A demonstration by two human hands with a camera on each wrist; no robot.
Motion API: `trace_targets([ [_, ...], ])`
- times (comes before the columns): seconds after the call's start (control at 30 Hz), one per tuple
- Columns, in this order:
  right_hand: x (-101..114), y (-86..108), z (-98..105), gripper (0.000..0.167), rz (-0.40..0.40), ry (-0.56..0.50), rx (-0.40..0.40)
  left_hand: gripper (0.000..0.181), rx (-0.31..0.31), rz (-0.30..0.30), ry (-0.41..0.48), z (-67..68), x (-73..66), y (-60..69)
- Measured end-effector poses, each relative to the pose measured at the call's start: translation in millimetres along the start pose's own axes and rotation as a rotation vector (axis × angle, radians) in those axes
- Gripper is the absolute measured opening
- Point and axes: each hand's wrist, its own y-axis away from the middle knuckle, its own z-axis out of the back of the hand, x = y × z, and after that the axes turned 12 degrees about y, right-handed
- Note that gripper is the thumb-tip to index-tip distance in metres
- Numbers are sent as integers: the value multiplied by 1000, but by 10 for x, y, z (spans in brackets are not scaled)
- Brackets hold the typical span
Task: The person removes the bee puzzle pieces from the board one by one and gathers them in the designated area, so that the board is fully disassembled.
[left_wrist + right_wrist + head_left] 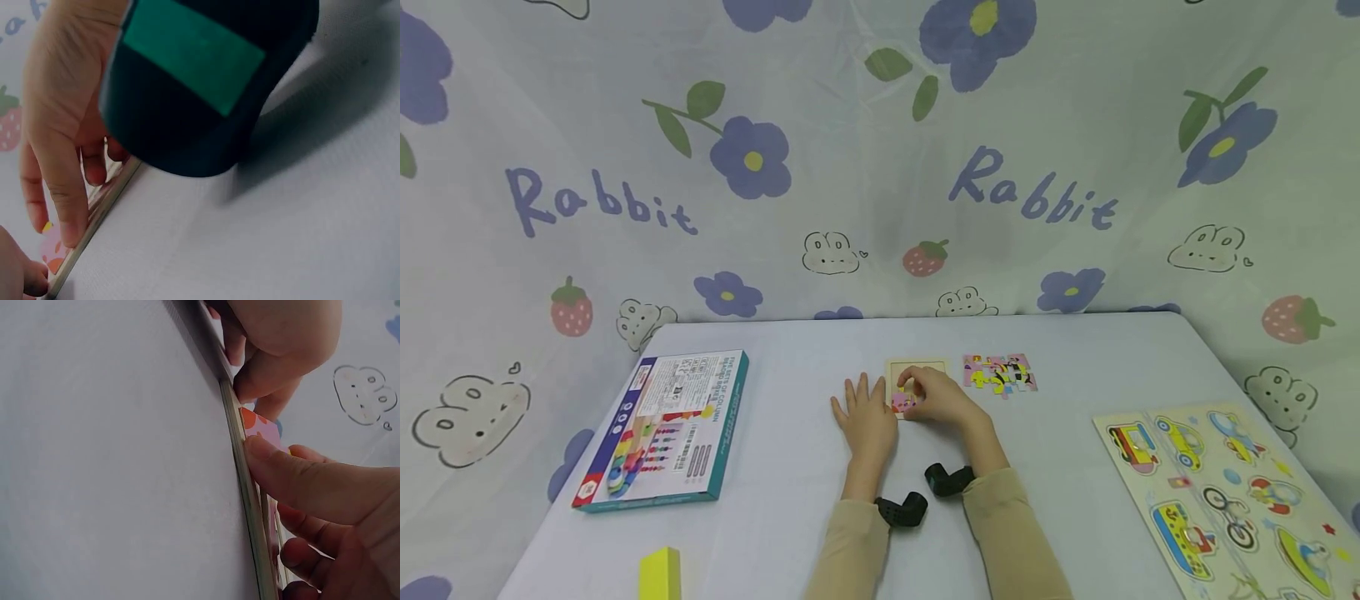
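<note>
A small wooden puzzle tray [917,364] lies on the table in the head view, with pink printed puzzle work in its lower left part. My left hand [867,423] rests flat beside its left edge, fingers straight and spread. Over the tray, my right hand [942,398] pinches a puzzle piece [265,430], pink with red spots, between thumb and forefinger at the near edge. The right wrist view shows that piece tilted up from the tray. Right of the tray lie several joined puzzle pieces [1000,374], pink, yellow and black. My right fingers hide part of the tray.
A boxed set [662,429] lies at the left of the white table. Below it stands a yellow block [659,573]. At the right is a wooden vehicle puzzle board [1232,500]. A printed curtain [880,167] hangs behind the table's far edge.
</note>
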Motion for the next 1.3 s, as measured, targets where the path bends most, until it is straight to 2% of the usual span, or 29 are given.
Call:
trace_targets([
  [0.2,29,10,-1,39,12,-49,9,42,9,10,-9,4,-1,2],
  [0.4,31,33,12,30,-12,-92,10,41,9,2,-5,11,-1,11],
  [0.6,-35,74,117,24,-85,-205,2,40,-8,-15,13,17,-17,22],
  [0.8,-262,192,290,27,-174,-306,-34,41,-11,-15,15,10,-14,23],
  [0.97,-489,351,428,28,-221,-282,-66,41,-6,-11,14,13,-14,19],
  [1.07,-598,437,490,27,-245,-230,-71,42,-4,-12,10,14,-15,21],
  [1.3,-654,544,579,28,-297,-113,-39,41,-7,-11,-1,11,-17,30],
])
